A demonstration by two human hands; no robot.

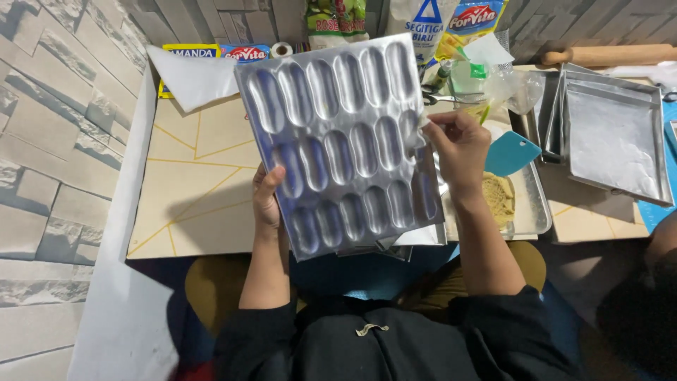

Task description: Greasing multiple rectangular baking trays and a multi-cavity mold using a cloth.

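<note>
I hold a silver metal baking mould with several oblong cavities tilted up over the low table. My left hand grips its lower left edge from behind. At the mould's right edge my right hand pinches a small white piece, paper or cloth, against the metal. Under the mould's lower edge more metal trays peek out.
A low cream table with yellow lines lies ahead. On the right sit a flat tray holding dough, a teal scraper, stacked square pans and a rolling pin. Food packets line the back. Another person's dark shape is at far right.
</note>
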